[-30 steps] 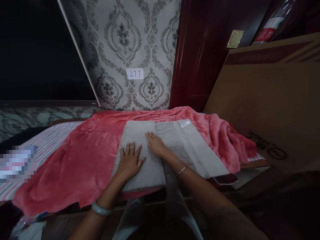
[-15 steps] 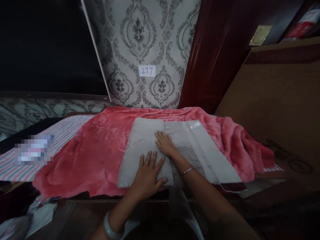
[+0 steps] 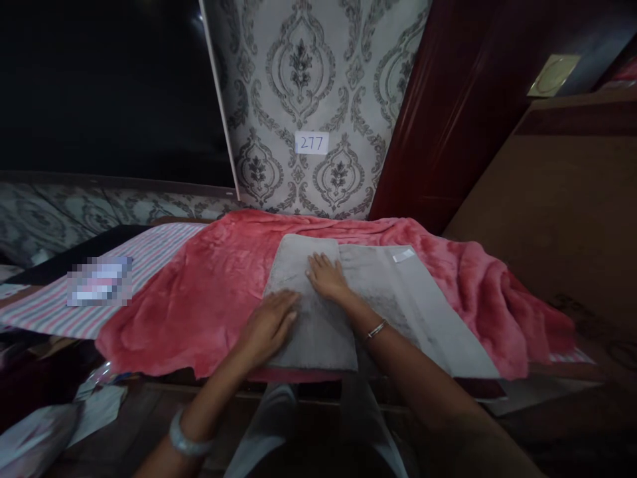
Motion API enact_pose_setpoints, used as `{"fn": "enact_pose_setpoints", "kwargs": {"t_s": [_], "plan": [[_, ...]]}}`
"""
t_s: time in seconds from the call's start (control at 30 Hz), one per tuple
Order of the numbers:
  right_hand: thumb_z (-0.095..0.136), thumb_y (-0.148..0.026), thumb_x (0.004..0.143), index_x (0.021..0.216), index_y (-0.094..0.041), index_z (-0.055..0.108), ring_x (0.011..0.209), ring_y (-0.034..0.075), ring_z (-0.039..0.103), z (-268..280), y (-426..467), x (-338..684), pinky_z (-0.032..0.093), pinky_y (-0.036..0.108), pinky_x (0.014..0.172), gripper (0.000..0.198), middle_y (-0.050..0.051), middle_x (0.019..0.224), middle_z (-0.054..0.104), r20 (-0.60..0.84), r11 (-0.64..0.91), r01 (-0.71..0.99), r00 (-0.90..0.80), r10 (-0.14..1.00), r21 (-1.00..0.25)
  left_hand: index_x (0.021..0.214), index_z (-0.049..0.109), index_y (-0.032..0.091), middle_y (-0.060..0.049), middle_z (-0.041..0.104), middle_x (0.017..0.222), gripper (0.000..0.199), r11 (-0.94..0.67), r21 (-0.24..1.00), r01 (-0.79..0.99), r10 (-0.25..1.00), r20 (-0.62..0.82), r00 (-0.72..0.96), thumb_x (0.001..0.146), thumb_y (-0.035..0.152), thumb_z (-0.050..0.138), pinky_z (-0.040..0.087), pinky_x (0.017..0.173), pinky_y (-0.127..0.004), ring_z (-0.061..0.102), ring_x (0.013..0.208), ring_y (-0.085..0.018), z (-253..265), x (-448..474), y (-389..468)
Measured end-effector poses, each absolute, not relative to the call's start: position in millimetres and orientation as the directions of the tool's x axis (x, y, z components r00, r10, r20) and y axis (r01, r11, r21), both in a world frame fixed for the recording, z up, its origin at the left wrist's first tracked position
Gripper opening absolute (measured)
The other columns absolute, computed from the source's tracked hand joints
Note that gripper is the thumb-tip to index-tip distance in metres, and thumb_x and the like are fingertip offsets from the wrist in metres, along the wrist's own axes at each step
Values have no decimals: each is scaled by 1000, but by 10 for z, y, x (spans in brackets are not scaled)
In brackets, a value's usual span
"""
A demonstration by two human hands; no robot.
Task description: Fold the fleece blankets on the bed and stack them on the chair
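To the right of the pink blanket (image 3: pixel 209 285), a cardboard box (image 3: pixel 547 199) is standing, its contents not showing. The blanket, plush and rumpled, is covering part of a striped cloth (image 3: pixel 154 245), which is showing beyond the blanket's left side. On the blanket's middle, a flat grey cloth (image 3: pixel 321 342) is lying, its soft left panel overlapping the rest; its right part is bearing a smooth pale band and a white tag (image 3: pixel 403 255). The right hand (image 3: pixel 327 275) is resting palm-down on the grey cloth, fingers slightly spread. The left hand (image 3: pixel 266 325) is now reaching over the cloth's left edge, onto the blanket, no longer spreading across the lower panel; whether it is pinching anything, I cannot tell.
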State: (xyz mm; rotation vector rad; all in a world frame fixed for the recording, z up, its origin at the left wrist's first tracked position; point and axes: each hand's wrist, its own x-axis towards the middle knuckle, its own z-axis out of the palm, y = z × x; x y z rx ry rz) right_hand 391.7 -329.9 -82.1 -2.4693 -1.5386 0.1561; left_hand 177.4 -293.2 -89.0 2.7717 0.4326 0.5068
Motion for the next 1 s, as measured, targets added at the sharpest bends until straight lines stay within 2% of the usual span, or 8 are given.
{"fn": "enact_pose_setpoints", "kwargs": {"t_s": [0.13, 0.27, 0.43, 0.67, 0.8, 1.0], "plan": [[28, -37, 102, 160, -21, 26, 156, 25, 10, -806, -3023, 3710, 13, 58, 123, 60, 5, 169, 17, 98, -257, 940, 284, 954, -224, 146, 48, 5, -24, 38, 157, 62, -866, 117, 486, 500, 197, 843, 95, 41, 49, 32, 118, -59, 31, 149, -38, -1126, 1906, -2848], [29, -38, 102, 160, -19, 27, 155, 25, 15, -1005, -2960, 3665, 11, 56, 123, 60, 5, 168, 22, 76, -218, 950, 240, 968, -224, 148, 47, 6, -24, 35, 159, 61, -855, 13, 519, 508, 231, 830, 99, 41, 41, 29, 119, -60, 29, 150, -37, -1353, 1900, -2976], [29, -43, 103, 159, -16, 29, 155, 25, 15, -1100, -3058, 3771, 11, 52, 123, 63, 9, 167, 22, 56, -287, 922, 311, 949, -261, 148, 48, 9, -22, 38, 158, 60, -862, -12, 507, 486, 269, 832, 98, 42, 41, 32, 118, -57, 33, 149, -35, -1402, 1866, -2961], [32, -50, 102, 158, -7, 29, 155, 27, 16, -1190, -3346, 4016, 12, 49, 123, 70, 17, 166, 20, 93, -443, 869, 470, 878, -219, 148, 48, 9, -22, 40, 157, 61, -870, 0, 494, 474, 278, 836, 99, 43, 38, 33, 117, -57, 33, 149, -36, -1401, 1859, -2929], [33, -51, 102, 158, -7, 29, 154, 29, 19, -1249, -3488, 4085, 15, 51, 122, 72, 19, 166, 21, 123, -484, 846, 517, 847, -222, 150, 46, 11, -22, 37, 159, 61, -874, 42, 484, 482, 197, 853, 99, 45, 41, 30, 118, -60, 30, 150, -36, -1291, 1848, -2909], [34, -48, 102, 158, -6, 29, 154, 29, 17, -1258, -3520, 4061, 15, 49, 122, 70, 17, 166, 21, 142, -493, 838, 531, 835, -233, 156, 34, 11, -20, 23, 165, 69, -867, 17, 498, 498, 37, 866, 98, 48, 41, 14, 123, -59, 18, 154, -33, -1009, 2254, -2672]]}}
